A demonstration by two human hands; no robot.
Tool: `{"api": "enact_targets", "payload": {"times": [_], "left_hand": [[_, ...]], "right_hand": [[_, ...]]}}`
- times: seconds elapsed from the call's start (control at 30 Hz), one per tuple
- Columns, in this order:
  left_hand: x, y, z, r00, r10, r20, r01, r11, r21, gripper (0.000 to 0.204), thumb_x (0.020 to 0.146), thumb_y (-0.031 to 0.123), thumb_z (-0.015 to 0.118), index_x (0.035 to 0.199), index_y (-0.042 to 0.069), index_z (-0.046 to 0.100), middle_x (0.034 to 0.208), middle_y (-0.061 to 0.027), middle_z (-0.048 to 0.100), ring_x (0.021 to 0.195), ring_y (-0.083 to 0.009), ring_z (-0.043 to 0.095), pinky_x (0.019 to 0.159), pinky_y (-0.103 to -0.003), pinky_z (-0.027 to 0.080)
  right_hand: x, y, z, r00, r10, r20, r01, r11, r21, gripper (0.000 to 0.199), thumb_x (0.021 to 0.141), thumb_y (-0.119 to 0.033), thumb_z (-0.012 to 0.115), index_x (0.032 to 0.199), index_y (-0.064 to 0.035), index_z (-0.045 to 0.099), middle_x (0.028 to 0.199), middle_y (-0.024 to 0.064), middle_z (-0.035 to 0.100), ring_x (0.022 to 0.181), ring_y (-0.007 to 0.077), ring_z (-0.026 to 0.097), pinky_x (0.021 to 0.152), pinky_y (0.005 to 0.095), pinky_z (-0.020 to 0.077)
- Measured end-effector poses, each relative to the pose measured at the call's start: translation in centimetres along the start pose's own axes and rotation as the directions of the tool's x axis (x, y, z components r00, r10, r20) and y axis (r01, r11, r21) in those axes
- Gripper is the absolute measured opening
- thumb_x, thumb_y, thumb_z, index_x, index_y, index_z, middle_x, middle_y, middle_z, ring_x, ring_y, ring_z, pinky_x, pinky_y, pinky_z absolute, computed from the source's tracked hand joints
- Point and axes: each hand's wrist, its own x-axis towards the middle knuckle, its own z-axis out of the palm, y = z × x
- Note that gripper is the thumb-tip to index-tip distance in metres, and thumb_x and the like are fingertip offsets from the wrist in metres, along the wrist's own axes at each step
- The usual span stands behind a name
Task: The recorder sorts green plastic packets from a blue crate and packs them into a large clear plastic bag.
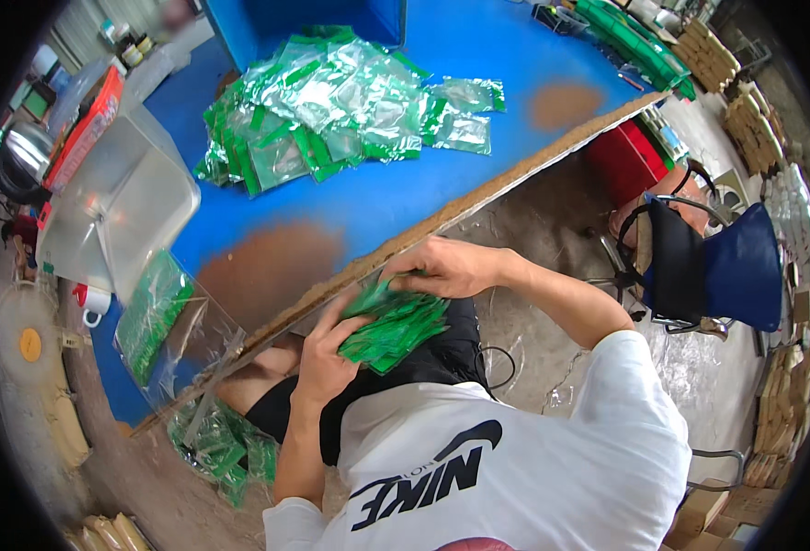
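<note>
A thick stack of small green-and-clear plastic packets (394,332) is held over my lap, just off the table's near edge. My left hand (327,354) is closed around the stack's left side, fingers lying across it. At the upper edge of the same stack, my right hand (446,267) has its fingers curled onto the packets; how many it pinches is hidden. On the blue table beyond lies a large loose pile of similar packets (322,106), shiny and overlapping, a few spread to its right.
The blue table (451,184) has worn brown patches and a rough edge. Left are a translucent plastic bin (129,197) and a clear bag of green packets (154,317). More packets (226,450) lie low beside my leg. A blue chair (743,266) stands right; a blue box (308,14) sits behind the pile.
</note>
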Motion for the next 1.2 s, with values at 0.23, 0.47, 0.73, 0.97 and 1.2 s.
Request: {"api": "enact_targets", "payload": {"times": [0.23,0.47,0.73,0.97,1.2], "left_hand": [[-6.2,-2.3,0.5,0.796,-0.565,-0.215,0.130,0.507,-0.852,0.051,0.078,-0.003,0.076,0.125,0.000,0.058,0.119,-0.0042,0.066,0.106,-0.0206,0.062,0.087,-0.035,0.052],[-8.0,-3.9,1.3,0.851,-0.513,0.110,-0.037,-0.267,-0.963,0.068,0.083,0.010,0.075,0.143,0.005,0.044,0.144,-0.0128,0.050,0.140,-0.0337,0.039,0.122,-0.059,0.018],[-7.6,-4.7,1.0,0.624,-0.781,-0.009,-0.121,-0.085,-0.989,0.050,0.093,0.004,0.064,0.140,0.007,0.046,0.142,-0.0124,0.052,0.132,-0.0313,0.050,0.114,-0.060,0.035],[-11.0,-6.6,2.1,0.769,-0.637,0.058,-0.101,-0.209,-0.973,0.057,0.090,0.003,0.066,0.142,0.005,0.044,0.144,-0.0126,0.051,0.135,-0.0327,0.046,0.118,-0.057,0.030],[-6.3,-4.5,2.4,0.671,-0.742,0.002,-0.152,-0.140,-0.978,0.060,0.089,0.000,0.065,0.143,0.002,0.040,0.144,-0.0143,0.049,0.133,-0.0331,0.047,0.116,-0.056,0.034]], "right_hand": [[-3.3,14.6,-10.7,0.786,0.242,-0.570,-0.602,0.513,-0.612,0.069,0.094,-0.062,0.050,0.125,-0.0015,0.062,0.132,0.0239,0.054,0.137,0.0445,0.037,0.112,0.0545,0.0310],[0.7,6.4,1.6,0.956,-0.067,-0.285,-0.101,0.837,-0.537,0.054,0.086,-0.041,0.068,0.125,-0.0043,0.062,0.115,0.0244,0.051,0.115,0.0413,0.051,0.101,0.0497,0.0412],[8.0,6.4,3.2,0.927,-0.271,-0.259,0.183,0.930,-0.319,0.033,0.087,-0.007,0.058,0.119,-0.0029,0.060,0.111,0.0214,0.059,0.104,0.0393,0.059,0.089,0.0473,0.0492],[4.3,10.8,-0.5,0.895,0.049,-0.444,-0.393,0.558,-0.731,0.048,0.095,-0.038,0.055,0.129,-0.0043,0.059,0.132,0.0233,0.052,0.136,0.0427,0.037,0.113,0.0600,0.0251],[7.6,4.2,6.1,0.978,-0.164,-0.128,0.091,0.892,-0.444,0.031,0.091,-0.017,0.058,0.118,-0.0033,0.064,0.106,0.0184,0.057,0.101,0.0346,0.053,0.091,0.0437,0.0443]]}}
